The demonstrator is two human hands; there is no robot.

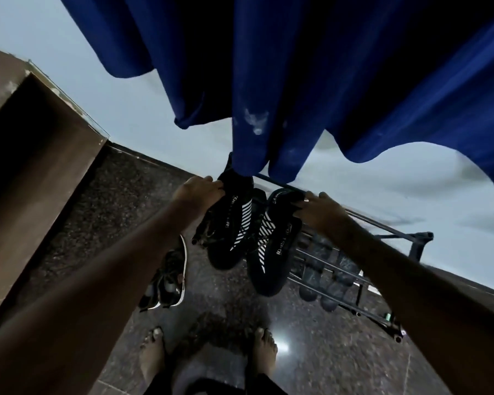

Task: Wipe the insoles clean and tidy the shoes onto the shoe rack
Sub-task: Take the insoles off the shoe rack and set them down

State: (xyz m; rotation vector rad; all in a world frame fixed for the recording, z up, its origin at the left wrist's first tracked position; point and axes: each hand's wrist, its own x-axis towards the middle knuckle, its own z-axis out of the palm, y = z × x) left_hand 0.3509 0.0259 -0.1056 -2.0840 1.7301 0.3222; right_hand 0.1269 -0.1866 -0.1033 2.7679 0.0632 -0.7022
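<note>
- Evidently the tidying stage is under way: the left hand [197, 189] pinches the collar of one striped shoe [228, 238] and the right hand [320, 209] grips the second striped shoe [271, 252], both hanging over the shoe rack [382, 232], not yet set down.
- The sneaker pair [169, 277] on the floor [325, 352] probably remains; no insoles show.
- White lettering [281, 246] on each held shoe is too blurred to read.

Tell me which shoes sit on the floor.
The white-soled sneakers at left; the striped pair is held up, and the dark ones sit on the rack.

Curtain [268, 81] hides top of left-held shoe [228, 238]; shoes [314, 269] on rack [418, 246] blurred.
</note>
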